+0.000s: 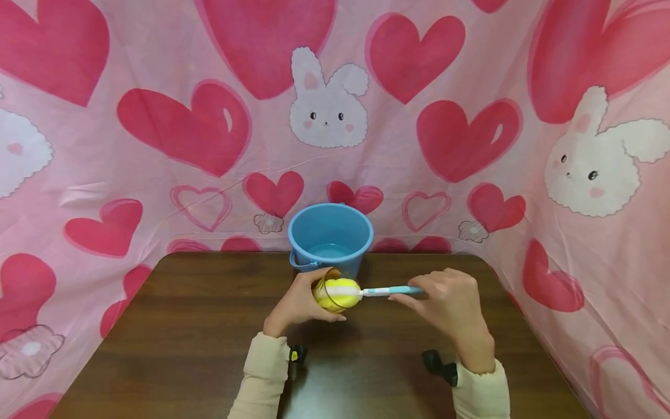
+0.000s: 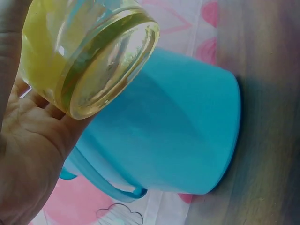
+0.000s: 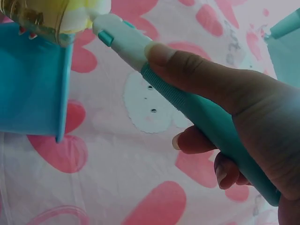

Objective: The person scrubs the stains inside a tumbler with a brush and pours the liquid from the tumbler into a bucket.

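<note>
My left hand point(image 1: 299, 301) grips a clear amber-tinted glass point(image 2: 112, 65), tilted on its side above the table with its mouth to the right. Inside it sits the yellow and white sponge head point(image 1: 344, 292) of a cup brush. My right hand point(image 1: 456, 302) holds the brush by its white and teal handle point(image 3: 206, 117), the thumb laid along the grip. Just behind the glass stands a blue bucket point(image 2: 173, 122), upright, its handle hanging down on the left side. Fingers on the glass's far side are partly hidden in the head view.
The dark wooden table point(image 1: 199, 326) carries the bucket near its back edge. A pink cloth point(image 1: 398, 139) with hearts and rabbit faces hangs behind and along the sides. Black wrist-worn devices point(image 1: 439, 368) sit at both cuffs.
</note>
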Available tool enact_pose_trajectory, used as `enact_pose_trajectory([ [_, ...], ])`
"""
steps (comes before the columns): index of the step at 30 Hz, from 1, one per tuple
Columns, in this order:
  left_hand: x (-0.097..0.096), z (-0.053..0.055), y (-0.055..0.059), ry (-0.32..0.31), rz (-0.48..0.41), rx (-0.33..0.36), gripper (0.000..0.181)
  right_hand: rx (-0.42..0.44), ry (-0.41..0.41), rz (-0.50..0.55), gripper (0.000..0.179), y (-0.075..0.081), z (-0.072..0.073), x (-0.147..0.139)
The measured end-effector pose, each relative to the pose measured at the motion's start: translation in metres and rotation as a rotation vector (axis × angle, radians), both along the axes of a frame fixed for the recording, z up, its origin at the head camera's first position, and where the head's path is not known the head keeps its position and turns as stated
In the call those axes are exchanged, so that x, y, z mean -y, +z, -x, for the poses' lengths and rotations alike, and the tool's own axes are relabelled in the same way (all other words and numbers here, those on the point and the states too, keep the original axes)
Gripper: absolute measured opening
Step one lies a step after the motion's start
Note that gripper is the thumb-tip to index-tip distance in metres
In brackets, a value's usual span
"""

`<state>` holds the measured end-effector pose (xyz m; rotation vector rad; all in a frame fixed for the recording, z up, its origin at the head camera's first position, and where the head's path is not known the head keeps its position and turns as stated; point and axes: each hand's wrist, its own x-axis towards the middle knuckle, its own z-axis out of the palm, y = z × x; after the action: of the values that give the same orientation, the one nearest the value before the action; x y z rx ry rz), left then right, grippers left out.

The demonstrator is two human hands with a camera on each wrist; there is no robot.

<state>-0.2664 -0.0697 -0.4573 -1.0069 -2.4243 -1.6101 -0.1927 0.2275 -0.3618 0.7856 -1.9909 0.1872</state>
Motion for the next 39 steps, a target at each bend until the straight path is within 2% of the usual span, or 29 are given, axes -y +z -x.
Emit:
enact_pose_trajectory([
  [11, 0.007, 0.001, 0.002, -0.021, -0.034, 0.021, 0.077, -0.045, -0.006, 0.097, 0.066, 0.007, -0.009, -0.012],
  [21, 0.003, 0.0, 0.002, -0.01, 0.001, 0.014, 0.078, -0.003, 0.001, -0.005, 0.067, -0.001, 0.0, 0.007],
  [27, 0.005, -0.001, 0.002, -0.009, -0.008, 0.038, 0.079, 0.02, 0.02, -0.013, 0.063, -0.003, 0.0, 0.009],
  [32, 0.007, -0.001, 0.004, -0.017, -0.019, 0.037, 0.078, 0.024, 0.026, 0.033, 0.059, 0.0, 0.0, 0.001],
  [39, 0.006, -0.001, 0.003, -0.052, -0.049, 0.047, 0.077, -0.001, 0.006, 0.095, 0.065, 0.006, -0.007, -0.013],
])
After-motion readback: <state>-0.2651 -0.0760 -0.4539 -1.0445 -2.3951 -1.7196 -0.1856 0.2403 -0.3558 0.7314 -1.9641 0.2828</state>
